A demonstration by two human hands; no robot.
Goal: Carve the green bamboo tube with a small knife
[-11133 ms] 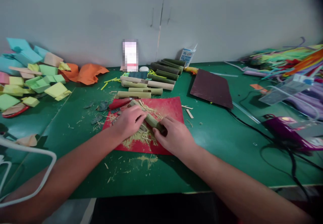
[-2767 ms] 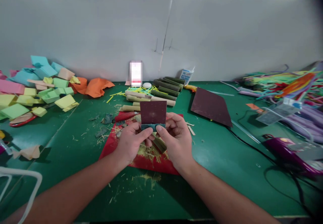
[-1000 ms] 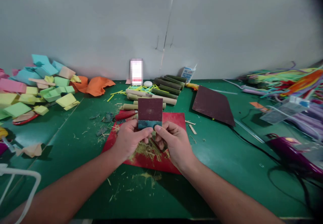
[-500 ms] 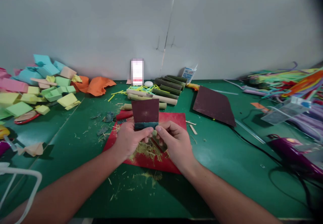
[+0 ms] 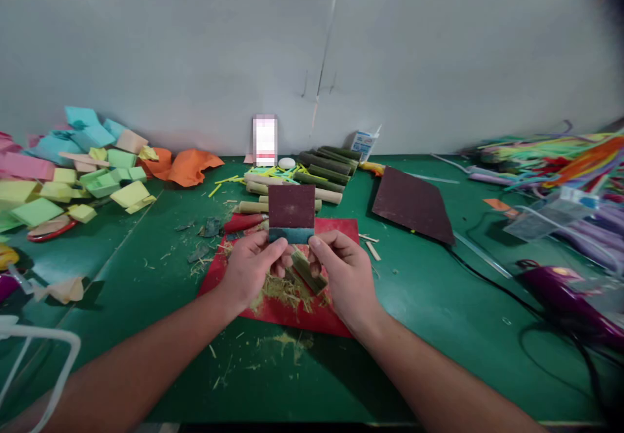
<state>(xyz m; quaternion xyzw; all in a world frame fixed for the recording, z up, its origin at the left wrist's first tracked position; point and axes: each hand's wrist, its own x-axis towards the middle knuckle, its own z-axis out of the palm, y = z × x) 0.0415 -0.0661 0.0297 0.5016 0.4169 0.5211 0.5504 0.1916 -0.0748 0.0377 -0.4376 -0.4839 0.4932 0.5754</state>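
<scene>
A small piece of dark red sandpaper (image 5: 291, 207), its lower edge folded up to a blue-grey backing, stands upright between my hands. My left hand (image 5: 251, 264) pinches its lower left corner, and my right hand (image 5: 344, 274) pinches the lower right corner. Below them a red sheet (image 5: 336, 322) lies on the green table, strewn with shavings (image 5: 287, 293). A green bamboo piece (image 5: 308, 272) rests on the shavings, partly hidden by my fingers. Just beyond my left hand is a red-handled tool (image 5: 245, 222), its far end hidden.
Several bamboo sticks (image 5: 329, 166) lie behind the sheet, near a phone (image 5: 265, 139). A larger sandpaper sheet (image 5: 413, 204) is to the right. Folded coloured paper (image 5: 92, 160) heaps up at left; a purple glue gun (image 5: 570, 296) with a cable and pipe cleaners (image 5: 550, 160) sit at right.
The sandpaper piece has shifted slightly right and sits straighter between my hands. More of the bamboo piece and the red-handled tool shows now. Both hands keep their pinch.
</scene>
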